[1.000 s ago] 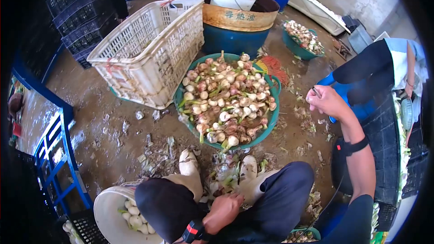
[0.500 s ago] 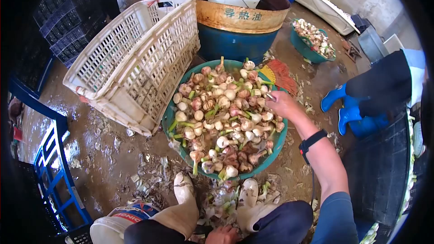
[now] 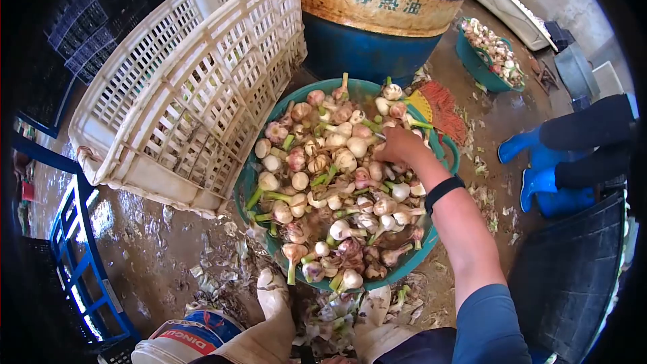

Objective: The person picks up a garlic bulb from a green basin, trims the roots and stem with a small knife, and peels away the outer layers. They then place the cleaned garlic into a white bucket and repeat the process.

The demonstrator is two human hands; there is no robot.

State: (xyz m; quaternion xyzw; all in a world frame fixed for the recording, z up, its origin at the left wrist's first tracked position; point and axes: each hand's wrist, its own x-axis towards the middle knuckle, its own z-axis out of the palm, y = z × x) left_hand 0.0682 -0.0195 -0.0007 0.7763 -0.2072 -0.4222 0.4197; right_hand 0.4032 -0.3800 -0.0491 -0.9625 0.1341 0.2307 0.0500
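Observation:
A round green tub (image 3: 426,243) stands in front of my boots, heaped with garlic bulbs (image 3: 340,229), many with cut green stems. My right hand (image 3: 399,146) is over the tub's right side, its fingers closed among the bulbs. A short metal tool (image 3: 380,136) shows slightly at its fingertips; most of it is hidden by the hand. Only a sliver of my left hand (image 3: 337,360) shows at the bottom edge, between my knees, and its fingers are out of sight.
A white plastic crate (image 3: 202,101) leans left of the tub. Behind stands a blue drum (image 3: 371,47) with a rusty rim. Another garlic-filled tub (image 3: 482,67) sits back right, near a person's blue boots (image 3: 536,185). A white bucket (image 3: 178,340) is by my left leg. Peelings litter the wet floor.
My right hand has moved left and inward over the bulbs with the metal tool. The view has tilted down closer to the tub, and my left hand has mostly left the frame.

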